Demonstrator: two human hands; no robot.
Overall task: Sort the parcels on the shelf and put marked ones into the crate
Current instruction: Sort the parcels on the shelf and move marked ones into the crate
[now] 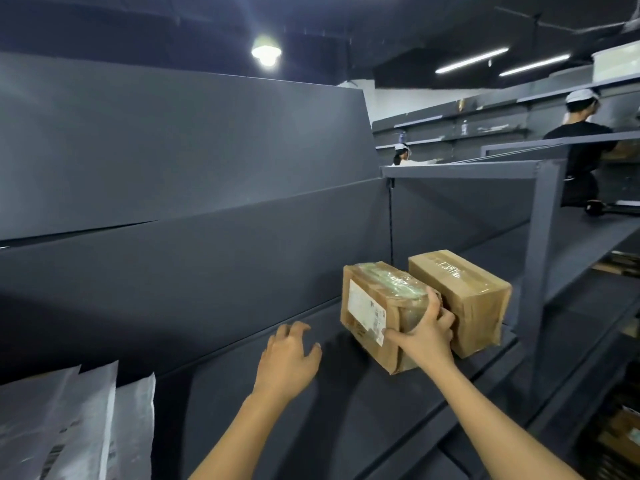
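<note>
Gripping the brown taped cardboard parcel with a white label (377, 313) in our right hand (427, 336), left hand (289, 355) open beside it, we judge sorting underway; next, check its marking.

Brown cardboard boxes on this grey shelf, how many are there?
2. The labelled brown cardboard box is gripped by the right hand; the plain taped cardboard box sits just beyond it on the grey shelf. Others may lie outside the view.
</note>
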